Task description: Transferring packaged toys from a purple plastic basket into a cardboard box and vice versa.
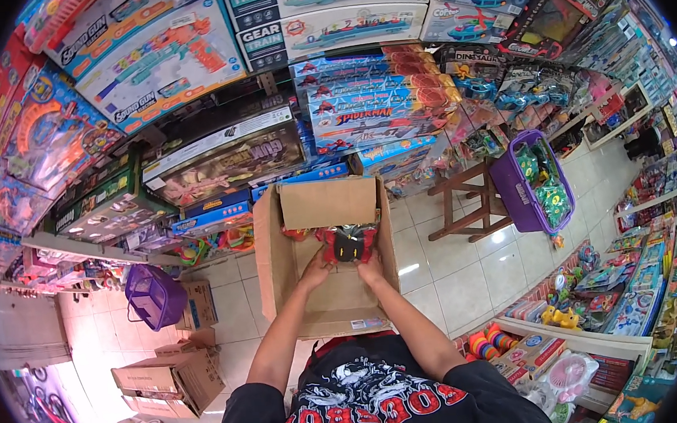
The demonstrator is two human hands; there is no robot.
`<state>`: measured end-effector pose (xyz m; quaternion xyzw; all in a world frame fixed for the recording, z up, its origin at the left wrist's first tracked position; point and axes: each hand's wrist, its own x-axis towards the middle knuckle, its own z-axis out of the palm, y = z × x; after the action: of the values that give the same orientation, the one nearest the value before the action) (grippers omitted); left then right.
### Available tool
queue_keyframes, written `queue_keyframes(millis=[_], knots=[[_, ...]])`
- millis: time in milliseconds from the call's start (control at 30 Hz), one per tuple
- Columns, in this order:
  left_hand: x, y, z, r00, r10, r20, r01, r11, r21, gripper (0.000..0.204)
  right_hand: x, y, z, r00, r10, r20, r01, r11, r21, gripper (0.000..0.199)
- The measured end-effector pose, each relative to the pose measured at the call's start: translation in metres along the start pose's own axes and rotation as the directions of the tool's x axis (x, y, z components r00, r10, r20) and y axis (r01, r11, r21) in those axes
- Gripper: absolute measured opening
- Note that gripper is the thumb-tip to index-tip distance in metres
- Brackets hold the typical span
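Observation:
An open cardboard box [274,276] sits right in front of me, its far flap standing up. Inside it is a black and red toy [347,245] with yellow marks, seemingly in clear plastic wrap; its exact kind is unclear. My left hand [316,272] grips the toy's near left edge. On the near right edge, my right hand [370,268] has its fingers closed on the same toy. Another red piece [298,234] shows beside it, partly under the flap's shadow. The bottom of the box is visible between my forearms.
Shelves of boxed toys [160,62] rise ahead. To the right, a purple basket [521,185] of green packets rests by a brown wooden stool [469,201]. At left are another purple basket [157,296] and cardboard cartons [169,384]. Low toy shelves [579,334] line the right side.

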<state>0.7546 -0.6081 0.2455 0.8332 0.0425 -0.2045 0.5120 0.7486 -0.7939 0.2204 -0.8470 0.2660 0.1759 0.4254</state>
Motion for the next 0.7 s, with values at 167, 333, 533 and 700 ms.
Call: queue_keyframes(millis=[167, 333, 533, 700], knots=[[-0.014, -0.007, 0.000, 0.996, 0.030, 0.081, -0.027, 0.999, -0.033, 0.063, -0.006, 0.010, 0.001, 0.991, -0.113, 0.066, 0.115, 0.993, -0.028, 0.072], [-0.046, -0.031, -0.013, 0.998, -0.036, -0.045, 0.038, 0.998, 0.052, 0.040, -0.035, 0.007, -0.011, 0.933, -0.236, 0.270, 0.275, 0.955, -0.114, 0.055], [-0.118, 0.034, -0.036, 0.984, 0.090, -0.156, -0.097, 0.994, -0.042, 0.029, -0.111, -0.020, -0.056, 0.957, -0.191, 0.220, 0.239, 0.946, -0.221, 0.045], [-0.161, 0.069, -0.032, 0.892, 0.322, -0.317, -0.346, 0.938, -0.021, 0.032, -0.161, -0.014, -0.077, 0.953, -0.230, 0.197, 0.239, 0.971, -0.024, 0.044]])
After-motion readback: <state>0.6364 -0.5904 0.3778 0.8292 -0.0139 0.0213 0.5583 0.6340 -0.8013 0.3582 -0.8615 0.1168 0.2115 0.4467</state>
